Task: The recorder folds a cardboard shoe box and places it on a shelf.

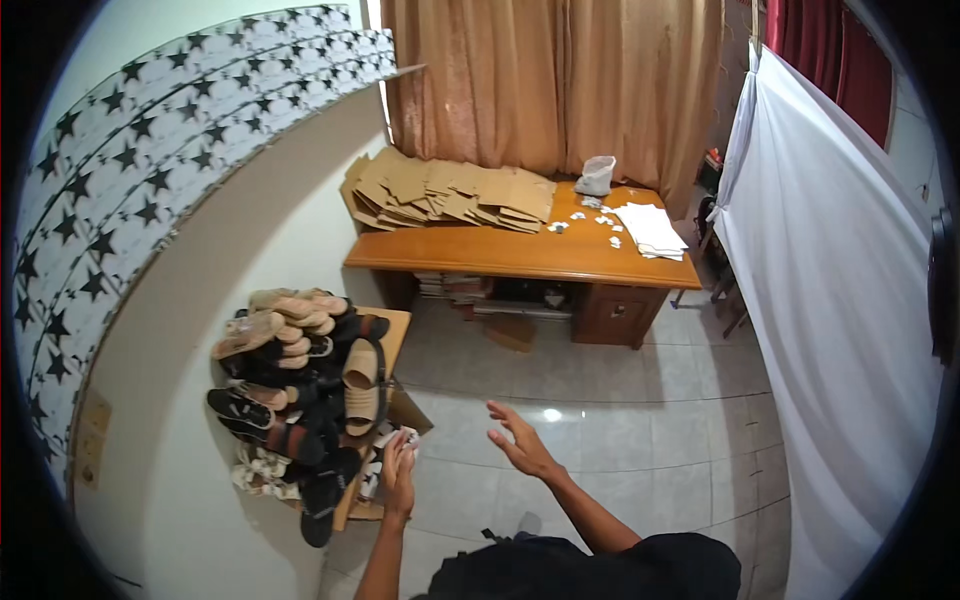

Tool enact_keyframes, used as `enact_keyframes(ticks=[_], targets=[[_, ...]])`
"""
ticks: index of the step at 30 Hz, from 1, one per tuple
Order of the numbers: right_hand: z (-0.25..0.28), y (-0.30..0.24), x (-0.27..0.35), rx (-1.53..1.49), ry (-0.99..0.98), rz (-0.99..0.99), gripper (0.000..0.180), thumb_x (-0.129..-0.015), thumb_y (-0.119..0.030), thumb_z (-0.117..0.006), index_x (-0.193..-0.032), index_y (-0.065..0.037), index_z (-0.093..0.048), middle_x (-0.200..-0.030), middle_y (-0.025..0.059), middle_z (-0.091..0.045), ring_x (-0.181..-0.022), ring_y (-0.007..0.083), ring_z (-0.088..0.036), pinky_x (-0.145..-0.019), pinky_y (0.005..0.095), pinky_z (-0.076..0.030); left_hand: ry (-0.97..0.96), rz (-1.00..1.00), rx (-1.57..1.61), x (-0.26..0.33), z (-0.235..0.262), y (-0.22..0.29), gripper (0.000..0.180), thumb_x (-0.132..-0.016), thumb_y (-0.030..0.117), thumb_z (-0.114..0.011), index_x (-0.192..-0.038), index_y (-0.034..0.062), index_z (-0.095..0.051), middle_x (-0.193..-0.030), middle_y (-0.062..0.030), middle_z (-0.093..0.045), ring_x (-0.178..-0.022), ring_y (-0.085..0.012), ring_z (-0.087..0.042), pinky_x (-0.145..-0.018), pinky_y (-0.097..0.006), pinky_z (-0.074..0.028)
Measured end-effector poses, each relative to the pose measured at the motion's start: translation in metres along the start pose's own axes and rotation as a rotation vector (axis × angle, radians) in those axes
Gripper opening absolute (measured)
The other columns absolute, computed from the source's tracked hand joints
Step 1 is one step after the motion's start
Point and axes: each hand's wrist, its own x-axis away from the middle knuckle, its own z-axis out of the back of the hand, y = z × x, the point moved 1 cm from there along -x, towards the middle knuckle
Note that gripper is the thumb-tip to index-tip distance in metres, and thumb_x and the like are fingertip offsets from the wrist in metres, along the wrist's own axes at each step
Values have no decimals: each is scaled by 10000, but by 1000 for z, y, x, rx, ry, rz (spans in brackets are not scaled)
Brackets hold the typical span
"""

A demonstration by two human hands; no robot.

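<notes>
My left hand (398, 482) is raised beside the right edge of a small wooden table (398, 335) piled with footwear. Its fingers are stretched upward, and I make out nothing gripped in them. Just behind the fingertips is something small and whitish-pink; whether they touch it I cannot tell. My right hand (520, 442) hovers over the floor, fingers spread, holding nothing. Closest to my left hand on the table are a pair of beige slide sandals (361, 385) and a black sandal (325, 495). More tan sandals (290, 310) and white strappy sandals (264, 472) lie in the heap.
Ahead stands a wooden desk (500, 255) bearing flat brown cardboard pieces (440, 190), white paper sheets (650, 230), small paper bits and a whitish plastic bag (596, 176). A white cloth (830, 250) hangs at right. Tiled floor (620, 400) lies between.
</notes>
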Motion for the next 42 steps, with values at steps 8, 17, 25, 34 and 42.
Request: enact_keyframes(ticks=[8,17,25,34,42], targets=[[170,48,1,-28,300,-130,612,-999,-318,-603,-1498,-37,-390,-1468,211,-503,-1342,319,-506,-1111,441,-400,-254,-78,-19,-98,-191,17,530,-1022,251,-512,-1474,-2,-403,-1491,-209,-458,-1314,-312,-526,-1105,-401,-396],[255,73,-56,-49,433,-161,596,-993,-291,-619,-1495,-49,-407,-1447,206,-517,-1333,304,-513,-1111,429,-401,-399,-120,-20,-197,-287,22,515,-1006,235,-504,-1473,33,-424,-1467,-180,-492,-1295,-275,-547,-1101,-395,-398],[309,127,-167,-11,407,-160,573,-993,-291,-618,-1477,-51,-427,-1433,206,-532,-1312,299,-533,-1093,427,-419,-385,-115,14,-324,-329,8,511,-1026,256,-515,-1467,16,-422,-1479,-180,-485,-1305,-293,-546,-1083,-391,-424],[366,160,-317,41,402,-87,567,-992,-291,-625,-1463,-36,-440,-1384,197,-582,-1274,315,-564,-1076,425,-436,-373,-98,37,-467,-361,20,517,-1027,296,-510,-1471,45,-427,-1474,-163,-484,-1282,-259,-555,-1070,-377,-424],[405,218,-414,-47,362,-118,545,-1005,-266,-610,-1441,12,-437,-1323,223,-589,-1182,302,-608,-1007,398,-488,-297,13,42,-555,-380,-8,531,-1013,389,-523,-1453,100,-453,-1444,-119,-512,-1229,-216,-574,-1011,-383,-454]])
